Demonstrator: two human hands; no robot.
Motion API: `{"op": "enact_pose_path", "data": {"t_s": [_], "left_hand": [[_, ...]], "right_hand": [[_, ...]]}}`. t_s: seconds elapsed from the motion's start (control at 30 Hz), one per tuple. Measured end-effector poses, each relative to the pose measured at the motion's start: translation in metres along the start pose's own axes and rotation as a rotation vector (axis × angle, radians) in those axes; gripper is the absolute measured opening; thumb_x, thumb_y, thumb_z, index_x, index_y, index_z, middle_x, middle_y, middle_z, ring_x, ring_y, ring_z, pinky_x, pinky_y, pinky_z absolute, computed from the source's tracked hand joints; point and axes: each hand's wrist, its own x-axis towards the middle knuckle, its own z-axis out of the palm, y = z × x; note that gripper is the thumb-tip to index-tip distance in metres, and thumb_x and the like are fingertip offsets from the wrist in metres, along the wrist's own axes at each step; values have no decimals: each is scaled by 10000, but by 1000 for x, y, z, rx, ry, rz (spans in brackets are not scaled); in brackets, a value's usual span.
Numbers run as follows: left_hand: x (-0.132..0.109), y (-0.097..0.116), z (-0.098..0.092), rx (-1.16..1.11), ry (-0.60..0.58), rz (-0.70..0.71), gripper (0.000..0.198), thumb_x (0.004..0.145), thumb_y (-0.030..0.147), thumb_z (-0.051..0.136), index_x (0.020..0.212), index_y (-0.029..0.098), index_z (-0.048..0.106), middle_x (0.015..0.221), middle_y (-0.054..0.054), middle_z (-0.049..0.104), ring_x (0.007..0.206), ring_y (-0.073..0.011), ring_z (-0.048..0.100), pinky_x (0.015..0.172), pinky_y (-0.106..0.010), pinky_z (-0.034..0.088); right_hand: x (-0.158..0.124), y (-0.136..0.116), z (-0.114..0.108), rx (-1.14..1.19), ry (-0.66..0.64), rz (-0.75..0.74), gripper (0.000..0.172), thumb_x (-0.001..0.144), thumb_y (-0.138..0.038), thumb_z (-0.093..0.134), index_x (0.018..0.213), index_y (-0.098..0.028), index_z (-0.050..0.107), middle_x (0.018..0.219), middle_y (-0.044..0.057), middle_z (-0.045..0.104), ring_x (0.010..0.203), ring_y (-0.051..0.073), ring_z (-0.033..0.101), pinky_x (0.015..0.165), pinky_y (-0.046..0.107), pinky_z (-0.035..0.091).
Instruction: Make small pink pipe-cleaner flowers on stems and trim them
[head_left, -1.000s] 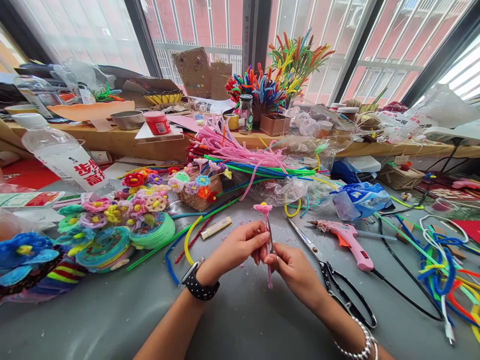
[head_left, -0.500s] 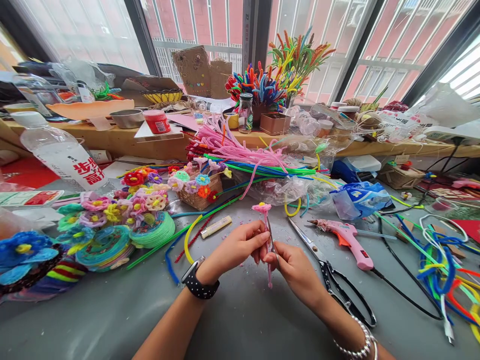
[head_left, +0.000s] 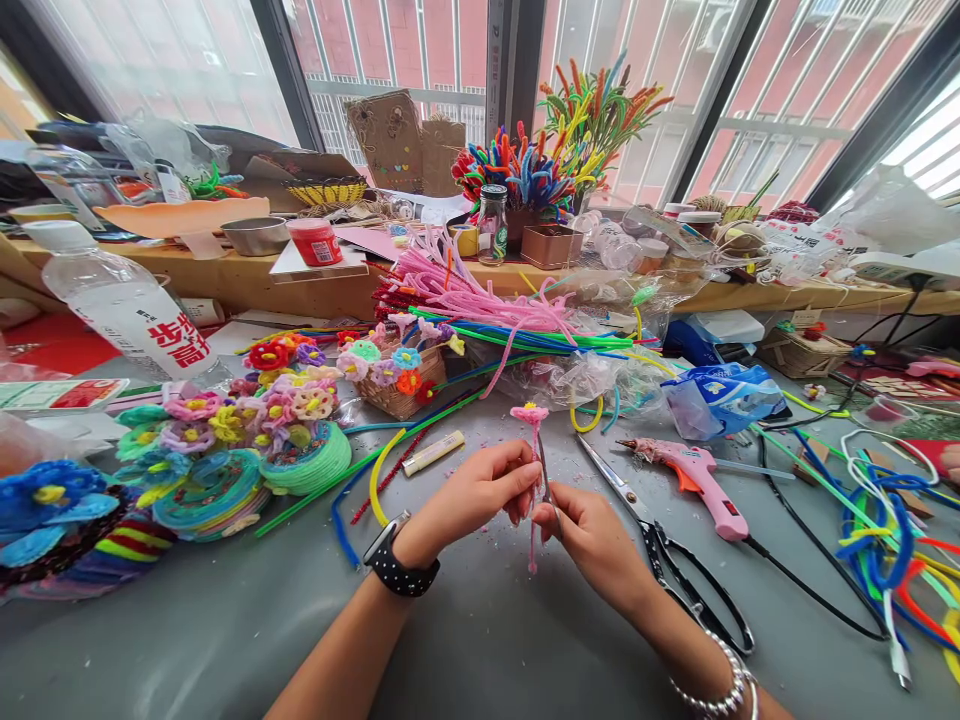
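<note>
A pink fuzzy flower (head_left: 529, 413) with a yellow centre stands upright on a thin pink stem. The stem is pinched between the fingers of my left hand (head_left: 495, 485), and its lower end hangs below them. My right hand (head_left: 592, 530) is closed on small scissors (head_left: 545, 470), their narrow metal blades pointing up beside the stem. The fingertips of both hands are close together; whether they touch is unclear.
Large black-handled scissors (head_left: 660, 540) and a pink glue gun (head_left: 697, 480) lie right of my hands. Pipe-cleaner flowers (head_left: 225, 430) stand left, near a glue stick (head_left: 433, 453). Pink pipe cleaners (head_left: 472, 290) are piled behind. Part of another person's hand (head_left: 951, 460) shows far right.
The flower has shifted slightly right and tilts a little differently. My right hand has opened a small gap from my left fingers. Another person's hand has appeared at the right edge.
</note>
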Motion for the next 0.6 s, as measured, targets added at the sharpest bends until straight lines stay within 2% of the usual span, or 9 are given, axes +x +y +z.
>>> {"op": "enact_pose_path", "data": {"t_s": [0.13,0.27,0.43,0.6], "left_hand": [[-1,2,0,33,60,36,213,801,342,420,700,156,432,571,44,436,519,-70,429,496,-189,340],[-1,3,-1,64,93,64,216,797,347,427,697,155,430,587,46,421,536,-69,413,496,-186,321],[-1,2,-1,53,79,68,213,799,344,423,702,155,426,594,46,419,540,-69,409,498,-188,320],[-1,3,-1,29,60,75,210,797,332,434,698,148,435,598,43,429,543,-67,415,518,-188,342]], "right_hand": [[1,3,-2,-15,33,15,574,698,-694,301,552,-165,468,544,-3,484,539,120,438,508,226,319],[1,3,0,3,-32,-8,623,695,-716,236,560,-161,483,538,-10,445,531,113,417,504,223,312],[0,-1,2,47,-136,-37,629,699,-720,194,624,-160,471,548,-31,368,504,90,339,479,209,281],[-1,-5,0,91,-159,-48,614,676,-741,186,636,-171,413,542,-46,299,486,84,275,448,207,243]]}}
